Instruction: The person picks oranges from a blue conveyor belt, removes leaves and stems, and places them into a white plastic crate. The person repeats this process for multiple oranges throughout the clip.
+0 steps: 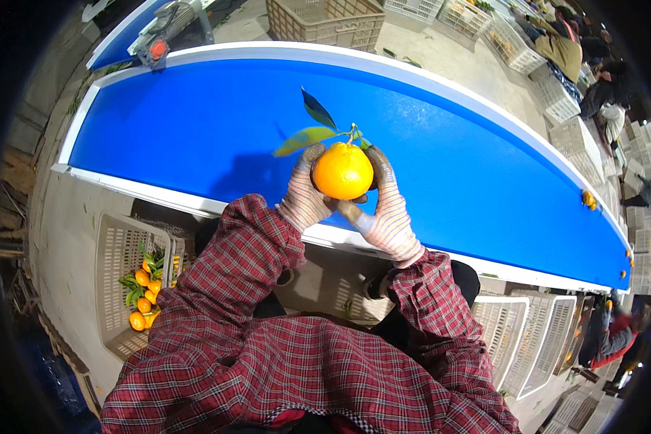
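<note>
Between my two gloved hands is a large orange citrus fruit [343,171], held above a blue conveyor belt [439,163]. Its short stem points away from me and bears green leaves [306,140], one of them yellowish. My left hand [306,192], in a striped knit glove with worn, dirty fingertips, grips the fruit's left side. On the right side and below, my right hand [386,209] holds it too, in a matching glove. Some fingertips are hidden behind the fruit.
A plastic crate [108,282] with several leafy oranges stands at lower left. More crates [499,331] sit at lower right, and a large one [325,24] beyond the belt's white rail [217,51]. A few oranges [589,199] lie near the belt's right end. People work at far right.
</note>
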A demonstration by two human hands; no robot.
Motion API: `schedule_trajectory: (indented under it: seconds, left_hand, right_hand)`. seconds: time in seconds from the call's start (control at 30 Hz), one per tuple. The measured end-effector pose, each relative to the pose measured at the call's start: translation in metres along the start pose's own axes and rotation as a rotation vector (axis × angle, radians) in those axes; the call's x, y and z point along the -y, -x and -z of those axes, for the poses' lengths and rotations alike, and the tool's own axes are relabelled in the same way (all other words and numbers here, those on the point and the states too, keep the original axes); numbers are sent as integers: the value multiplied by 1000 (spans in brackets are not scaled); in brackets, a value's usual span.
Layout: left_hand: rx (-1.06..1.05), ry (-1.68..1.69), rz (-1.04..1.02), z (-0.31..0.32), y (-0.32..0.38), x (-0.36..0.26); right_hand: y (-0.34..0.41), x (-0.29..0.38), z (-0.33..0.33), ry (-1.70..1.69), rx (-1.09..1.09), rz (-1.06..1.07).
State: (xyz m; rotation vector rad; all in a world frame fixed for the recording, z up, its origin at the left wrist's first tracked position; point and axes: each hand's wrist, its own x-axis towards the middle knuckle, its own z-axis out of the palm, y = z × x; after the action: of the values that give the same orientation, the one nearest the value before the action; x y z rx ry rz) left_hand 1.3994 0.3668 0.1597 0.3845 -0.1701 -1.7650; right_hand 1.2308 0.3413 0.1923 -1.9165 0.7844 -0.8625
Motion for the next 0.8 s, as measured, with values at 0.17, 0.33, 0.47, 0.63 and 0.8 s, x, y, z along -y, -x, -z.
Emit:
schedule_trajectory:
  seconds: [0.17, 0.33, 0.47, 0.63, 0.8]
  left_hand:
    - [-166, -268, -102, 4, -17, 4]
    - [5, -125, -92, 2, -22, 11]
    - [58, -274, -117, 0, -16, 10]
    - [160, -322, -127, 1, -13, 3]
    - [142, -258, -102, 1, -13, 1]
  right_hand:
    - [-5, -22, 6, 19, -99, -12]
    - [-8, -27, 15, 478, -121, 234]
    - [-5, -22, 12, 90, -156, 133]
    - [-3, -21, 5, 88, -157, 56]
    - [-1, -29, 1, -66, -97, -22]
